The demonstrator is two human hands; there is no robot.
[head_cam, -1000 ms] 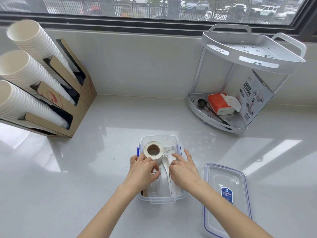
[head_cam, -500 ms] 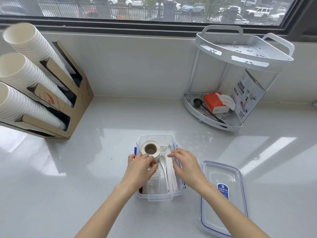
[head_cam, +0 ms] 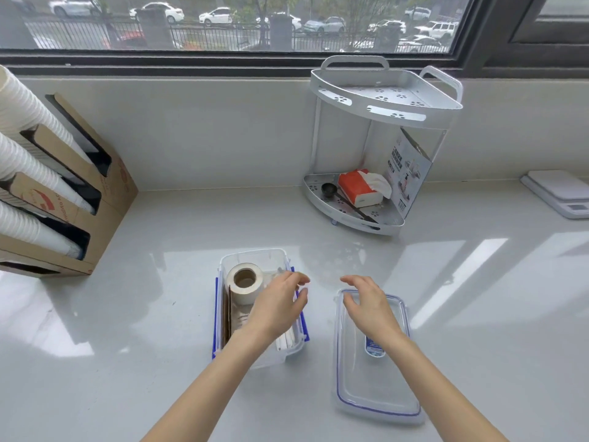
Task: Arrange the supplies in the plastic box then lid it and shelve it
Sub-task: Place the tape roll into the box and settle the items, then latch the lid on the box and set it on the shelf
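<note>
Plastic box (head_cam: 255,260): stands open on the table (head_cam: 159,314) at about 6 o'clock from the middle of the view, long side running away from the person, blue latches hanging down its sides.
Supplies: a roll of tape (head_cam: 244,282) lies at the far end of the box, at 12 o'clock within it; flat brown card stands along the 9 o'clock wall and white spoon handles (head_cam: 285,341) lie along the 3 o'clock side. Packed low and lengthwise, likely so the lid can seat.
Lid (head_cam: 373,387): flat on the table at 3 o'clock of the box, just beside it and apart from it, rim up.
Left hand (head_cam: 277,307): over the box's 3 o'clock half, palm down, fingers (head_cam: 296,279) loosely spread and gripping nothing.
Right hand (head_cam: 369,307): over the far end of the lid, fingers apart and curled as if to take its edge; whether they touch it I cannot tell.
Shelf rack (head_cam: 382,103): at 1 o'clock against the wall, top tier bare, the probable resting place.
Change from half a second ago: both hands were inside the box settling the contents; now the right hand has crossed to the lid and the left has lifted off the supplies.
Step in hand: arranging looks finished, lidding about to begin.
</note>
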